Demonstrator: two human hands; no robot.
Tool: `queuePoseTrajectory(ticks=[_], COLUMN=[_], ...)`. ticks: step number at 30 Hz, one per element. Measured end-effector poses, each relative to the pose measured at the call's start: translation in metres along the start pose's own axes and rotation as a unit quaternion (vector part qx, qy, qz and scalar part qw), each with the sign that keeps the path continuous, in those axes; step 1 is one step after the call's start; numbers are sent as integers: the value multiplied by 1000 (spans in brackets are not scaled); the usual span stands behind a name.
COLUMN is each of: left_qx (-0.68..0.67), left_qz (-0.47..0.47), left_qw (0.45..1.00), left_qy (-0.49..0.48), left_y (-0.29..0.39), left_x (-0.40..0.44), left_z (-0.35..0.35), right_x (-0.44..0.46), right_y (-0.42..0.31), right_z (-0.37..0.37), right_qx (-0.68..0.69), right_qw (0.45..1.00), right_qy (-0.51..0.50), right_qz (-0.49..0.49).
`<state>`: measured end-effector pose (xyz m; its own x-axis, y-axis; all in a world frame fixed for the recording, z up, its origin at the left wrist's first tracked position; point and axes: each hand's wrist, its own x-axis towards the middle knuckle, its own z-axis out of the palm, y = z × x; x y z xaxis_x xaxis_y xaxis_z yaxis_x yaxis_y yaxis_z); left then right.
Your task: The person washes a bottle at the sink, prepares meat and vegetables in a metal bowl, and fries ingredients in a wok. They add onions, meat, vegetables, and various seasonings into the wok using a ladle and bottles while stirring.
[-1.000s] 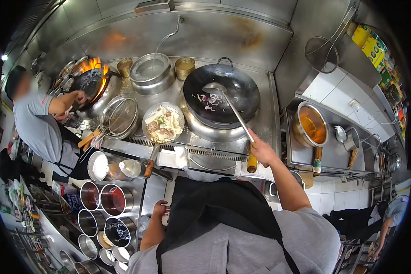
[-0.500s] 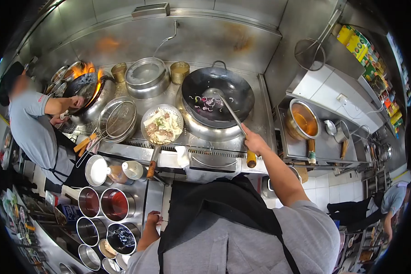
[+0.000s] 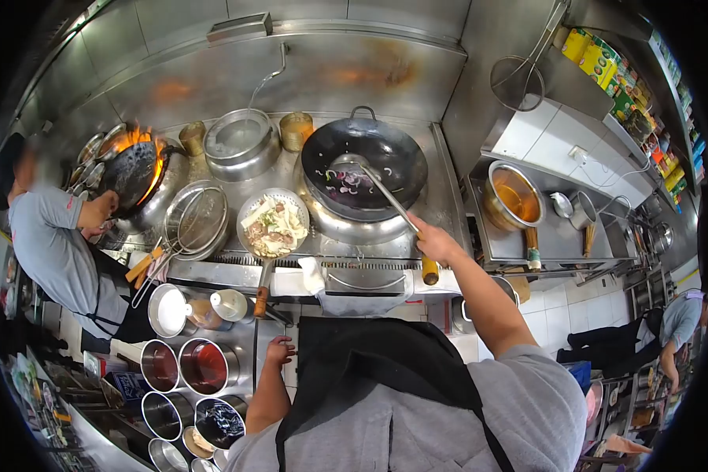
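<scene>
My right hand (image 3: 438, 241) is closed around the long handle of a ladle (image 3: 386, 193), just above its wooden grip end. The ladle's bowl rests inside a black wok (image 3: 401, 149), over pieces of sliced red onion (image 3: 344, 181). At my left side, near the apron, my left hand (image 3: 279, 351) hangs with loose fingers and holds nothing. To the left of the wok, a perforated strainer ladle (image 3: 263, 271) with a wooden handle bears a pile of pale slices, browned pieces and green bits (image 3: 274, 226).
Flames rise around another person's wok (image 3: 130, 175) at left. Wire strainers (image 3: 198, 216) lie on a pot nearby. Several sauce pots (image 3: 204, 366) and squeeze bottles (image 3: 232, 304) stand lower left. A pot of orange liquid (image 3: 515, 197) sits on the right counter. Another person (image 3: 659, 337) stands far right.
The ladle's bowl has shifted left and up in the wok, over the onion. My left hand has come slightly higher. The other person's wok is tilted up more.
</scene>
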<state>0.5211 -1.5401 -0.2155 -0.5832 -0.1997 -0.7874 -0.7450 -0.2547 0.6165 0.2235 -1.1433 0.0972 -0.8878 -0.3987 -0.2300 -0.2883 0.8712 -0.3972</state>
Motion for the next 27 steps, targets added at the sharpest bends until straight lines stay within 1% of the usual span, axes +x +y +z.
queuePoseTrajectory(ticks=[1, 3, 4, 5, 6, 8, 9, 11, 12, 13, 15, 16, 17, 19, 20, 21, 23, 24, 26, 27], left_qx=[2, -43, 10, 9, 117, 242, 302, 247, 152, 153, 160, 160, 164, 44, 113, 116, 113, 113, 90, 93], left_qz=[3, 50, 41, 37, 34, 17, 8, -39, -9, -12, 53, 46, 44, -62, -34, -61, 8, 14, 49, 49], left_qw=[1000, 996, 997, 997, 990, 969, 952, 968, 988, 988, 986, 986, 985, 996, 993, 991, 993, 993, 995, 994], left_qy=[3, -66, -62, -61, -66, -57, -55, -21, -30, -27, -11, -10, -12, -41, -32, -18, -19, -19, -19, -20], left_y=[-2, -13, -12, -14, -23, -33, -36, -42, -41, -37, -29, -26, -39, -64, -61, -60, -51, -43, -28, -26], left_x=[4, 11, -1, -13, -21, -35, -44, -58, -68, -75, -93, -97, -84, -52, -54, -47, -50, -51, -58, -58], left_z=[-1, -1, 0, -3, -9, -22, -27, -34, -37, -37, -33, -31, -36, -48, -45, -43, -34, -27, -18, -19], right_x=[-10, -22, -27, -29, -31, -20, -20, -31, -39, -41, -51, -48, -46, -52, -70, -53, -74, -75, -73, -67], right_y=[-1, -11, -18, -16, -14, -4, -3, 10, 12, 12, 15, 19, 20, -10, -49, 3, -13, -13, -8, -5], right_z=[-2, -8, -14, -11, -9, -1, -2, 0, -1, -3, -8, -6, -8, -25, -53, -13, -31, -30, -19, -18], right_qx=[13, 26, 34, 38, 41, 55, 58, 90, 89, 91, 76, 62, 64, 122, 122, 132, 213, 212, 216, 218], right_qw=[1000, 1000, 999, 999, 998, 995, 995, 996, 996, 996, 996, 997, 997, 984, 970, 989, 970, 971, 967, 967], right_qy=[5, 9, -5, -17, -29, -55, -51, -15, -9, -12, -34, -31, -30, -108, -150, -56, -113, -107, -125, -124], right_qz=[2, 2, 21, 35, 48, 59, 55, 5, -11, -12, -12, -36, -32, 74, 148, -24, 24, 22, 50, 51])
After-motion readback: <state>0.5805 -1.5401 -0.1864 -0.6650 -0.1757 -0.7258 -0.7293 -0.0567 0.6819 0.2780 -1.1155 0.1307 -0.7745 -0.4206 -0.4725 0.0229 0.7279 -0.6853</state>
